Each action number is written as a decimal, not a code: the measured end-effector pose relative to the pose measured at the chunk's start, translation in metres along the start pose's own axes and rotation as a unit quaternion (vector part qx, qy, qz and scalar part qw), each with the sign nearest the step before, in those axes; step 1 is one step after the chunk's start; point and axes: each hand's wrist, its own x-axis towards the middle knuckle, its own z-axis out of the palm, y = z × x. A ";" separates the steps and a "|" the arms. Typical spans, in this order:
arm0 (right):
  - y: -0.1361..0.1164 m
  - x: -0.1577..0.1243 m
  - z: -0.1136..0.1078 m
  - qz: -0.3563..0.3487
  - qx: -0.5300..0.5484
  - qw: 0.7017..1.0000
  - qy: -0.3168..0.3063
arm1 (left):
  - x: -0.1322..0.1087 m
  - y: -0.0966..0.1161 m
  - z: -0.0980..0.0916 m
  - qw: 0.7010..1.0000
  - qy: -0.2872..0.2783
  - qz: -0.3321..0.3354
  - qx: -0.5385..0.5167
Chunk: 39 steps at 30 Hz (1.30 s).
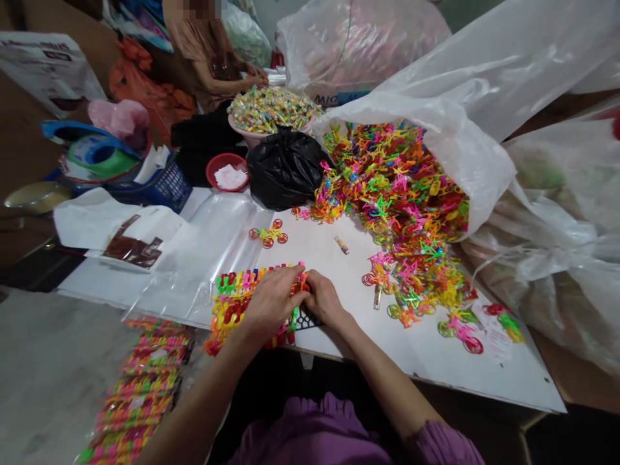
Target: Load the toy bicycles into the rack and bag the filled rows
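Nearest: purple clothing [320,433] on the worker at the desk [314,242]. Grey floor [43,381] to the left, with wrapped rows of colored toys [138,403] below the near edge.

At the near edge, about mid-length: black rack [306,319], loaded with tight rows of colored plastic pieces [232,307]. Left hand [274,298] lies over the rows, right hand [324,300] at their right end. Fingers of both bent in, tips meeting at a small pink-orange piece [302,279] at that end; can't tell which hand grips it, knuckles block it.

Desk top is white. Clear plastic sheet [186,258] covers part of the left half, white bag with brown print [130,240] by the left end. Mid-desk: one loose toy [268,234] with round wheels, and a small tube [341,245]. Right half: big heap of toys [402,187] spilling from a white sack [465,132], stragglers toward the near right corner.

Farther back: black plastic bag [285,169], red bowl [212,173] with white paper, blue basket [167,187] beyond the left end. Behind those, a full pink basin [252,134], a co-worker [206,64], and bulky translucent sacks [368,45].
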 end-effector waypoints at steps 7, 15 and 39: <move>0.001 0.003 -0.009 -0.022 -0.071 0.997 -0.037 | 0.003 -0.003 0.002 0.999 0.032 0.022 0.007; 0.001 0.009 -0.012 -0.054 -0.128 0.988 -0.069 | 0.000 -0.002 -0.001 0.997 0.052 0.030 -0.040; 0.030 -0.067 -0.090 0.324 -0.348 0.879 0.033 | -0.005 -0.005 0.000 0.990 0.069 0.118 0.023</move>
